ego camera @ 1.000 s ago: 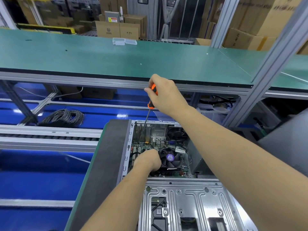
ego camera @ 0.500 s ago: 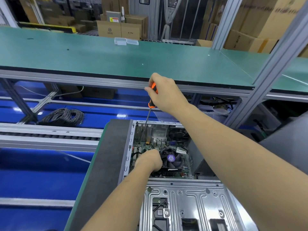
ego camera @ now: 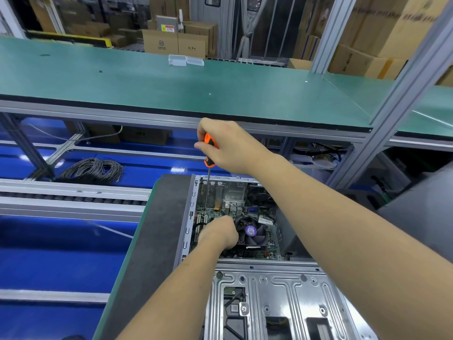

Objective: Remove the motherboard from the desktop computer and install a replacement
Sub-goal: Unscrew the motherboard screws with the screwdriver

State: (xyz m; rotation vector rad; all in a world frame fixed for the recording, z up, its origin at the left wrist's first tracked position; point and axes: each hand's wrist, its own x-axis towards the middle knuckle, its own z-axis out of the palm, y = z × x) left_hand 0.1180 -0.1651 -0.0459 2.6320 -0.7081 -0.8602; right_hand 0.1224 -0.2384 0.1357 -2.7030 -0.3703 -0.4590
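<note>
The open desktop case (ego camera: 269, 290) lies on its side in front of me. Inside it sits the green motherboard (ego camera: 210, 213) with a black CPU fan (ego camera: 251, 231) bearing a purple label. My right hand (ego camera: 230, 146) grips an orange-handled screwdriver (ego camera: 209, 153) held upright, its shaft reaching down to the board's far left corner. My left hand (ego camera: 219, 233) rests inside the case on the board beside the fan, fingers curled; what they touch is hidden.
The case's grey side panel (ego camera: 157, 241) lies at its left. A green workbench (ego camera: 171, 82) spans the back with a small clear plastic box (ego camera: 185, 60). A coil of grey cable (ego camera: 94, 169) lies on the blue floor. An aluminium post (ego camera: 392, 114) rises at the right.
My right hand and the screwdriver shifted slightly left, the shaft standing more upright over the board's far left corner. My left hand stays by the fan.
</note>
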